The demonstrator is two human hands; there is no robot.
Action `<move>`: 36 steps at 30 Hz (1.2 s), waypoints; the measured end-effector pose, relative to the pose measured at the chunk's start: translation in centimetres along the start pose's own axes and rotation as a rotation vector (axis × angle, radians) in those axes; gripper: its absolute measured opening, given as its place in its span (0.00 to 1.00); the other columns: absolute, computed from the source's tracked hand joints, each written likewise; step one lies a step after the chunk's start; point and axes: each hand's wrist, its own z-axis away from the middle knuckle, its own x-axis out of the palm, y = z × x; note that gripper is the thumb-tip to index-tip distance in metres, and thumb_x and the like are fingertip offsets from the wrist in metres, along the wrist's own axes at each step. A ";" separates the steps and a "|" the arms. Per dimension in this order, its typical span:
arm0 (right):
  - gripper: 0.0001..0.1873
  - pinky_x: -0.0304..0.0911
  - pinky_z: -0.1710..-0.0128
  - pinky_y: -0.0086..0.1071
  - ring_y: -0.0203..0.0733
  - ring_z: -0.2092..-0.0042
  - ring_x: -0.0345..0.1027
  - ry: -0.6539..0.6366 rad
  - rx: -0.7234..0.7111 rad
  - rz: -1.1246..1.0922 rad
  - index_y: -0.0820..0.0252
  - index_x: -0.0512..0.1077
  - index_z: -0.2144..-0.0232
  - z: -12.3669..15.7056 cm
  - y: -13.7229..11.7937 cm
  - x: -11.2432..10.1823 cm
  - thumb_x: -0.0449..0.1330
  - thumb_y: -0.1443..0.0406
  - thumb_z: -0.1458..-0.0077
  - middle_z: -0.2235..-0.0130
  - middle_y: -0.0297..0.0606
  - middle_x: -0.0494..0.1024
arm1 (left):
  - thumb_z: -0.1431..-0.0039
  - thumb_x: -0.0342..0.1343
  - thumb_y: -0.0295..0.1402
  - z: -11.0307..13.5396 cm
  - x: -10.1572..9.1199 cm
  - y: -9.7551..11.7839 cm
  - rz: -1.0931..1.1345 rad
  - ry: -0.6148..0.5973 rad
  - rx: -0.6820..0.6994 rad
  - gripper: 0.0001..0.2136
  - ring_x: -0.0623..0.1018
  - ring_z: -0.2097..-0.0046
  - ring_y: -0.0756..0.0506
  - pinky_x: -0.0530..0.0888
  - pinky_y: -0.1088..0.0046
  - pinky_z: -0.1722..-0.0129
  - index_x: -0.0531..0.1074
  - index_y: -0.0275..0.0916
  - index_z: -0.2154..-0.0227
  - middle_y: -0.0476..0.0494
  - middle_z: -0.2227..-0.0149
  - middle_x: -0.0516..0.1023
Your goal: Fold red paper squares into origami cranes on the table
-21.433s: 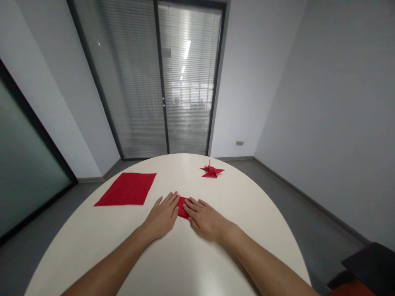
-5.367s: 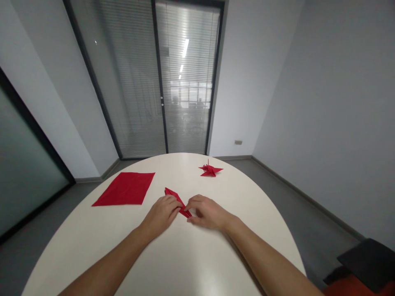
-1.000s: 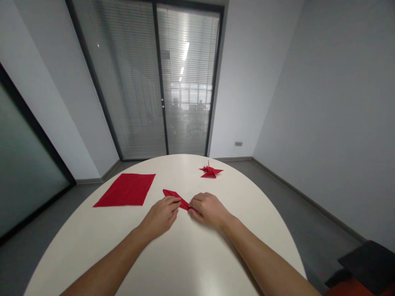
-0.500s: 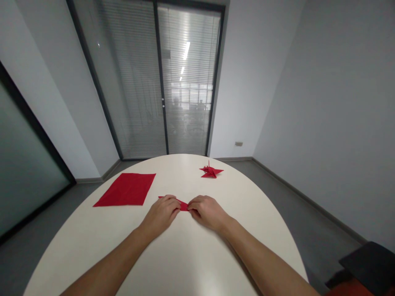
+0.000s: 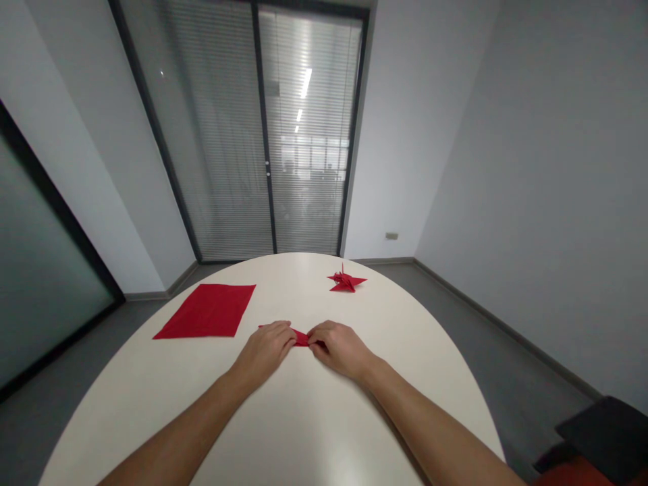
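Note:
A small folded piece of red paper (image 5: 302, 337) lies on the white round table (image 5: 304, 432) between my two hands. My left hand (image 5: 266, 350) has its fingers curled and pinched on the paper's left part, which it mostly hides. Its right end is pinched under the curled fingers of my right hand (image 5: 338, 346). Only a narrow strip of red shows between the fingertips.
A flat square sheet of red paper (image 5: 207, 310) lies on the table to the far left. A finished red folded paper figure (image 5: 346, 281) stands at the far right. Glass doors with blinds (image 5: 263, 135) are behind the table. A dark chair (image 5: 602, 432) is at the lower right.
The folded paper, sticking up to the far left a second ago, now lies flatter and is mostly covered by my left hand. Both hands stay pinched on it.

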 end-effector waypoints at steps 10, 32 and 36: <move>0.09 0.63 0.55 0.31 0.41 0.56 0.72 0.040 0.090 -0.037 0.57 0.77 0.61 0.1 -0.4 0.2 0.57 0.68 0.41 0.60 0.38 0.81 | 0.32 0.46 0.28 -0.1 -0.1 0.3 0.072 -0.021 -0.029 0.11 0.78 0.51 0.44 0.74 0.66 0.51 0.75 0.40 0.63 0.43 0.49 0.77; 0.10 0.64 0.52 0.31 0.41 0.55 0.72 0.069 0.058 -0.174 0.58 0.79 0.64 -0.3 -0.1 0.8 0.57 0.71 0.42 0.60 0.38 0.82 | 0.30 0.45 0.28 -0.3 0.0 0.2 0.081 0.003 0.028 0.11 0.76 0.60 0.46 0.67 0.55 0.40 0.72 0.41 0.65 0.47 0.63 0.77; 0.10 0.63 0.51 0.31 0.41 0.54 0.72 0.083 0.051 -0.190 0.57 0.79 0.66 -0.4 0.0 1.0 0.58 0.72 0.43 0.59 0.37 0.81 | 0.31 0.46 0.28 -0.2 0.0 0.1 0.100 0.010 0.021 0.11 0.77 0.55 0.44 0.67 0.54 0.40 0.73 0.41 0.64 0.44 0.58 0.78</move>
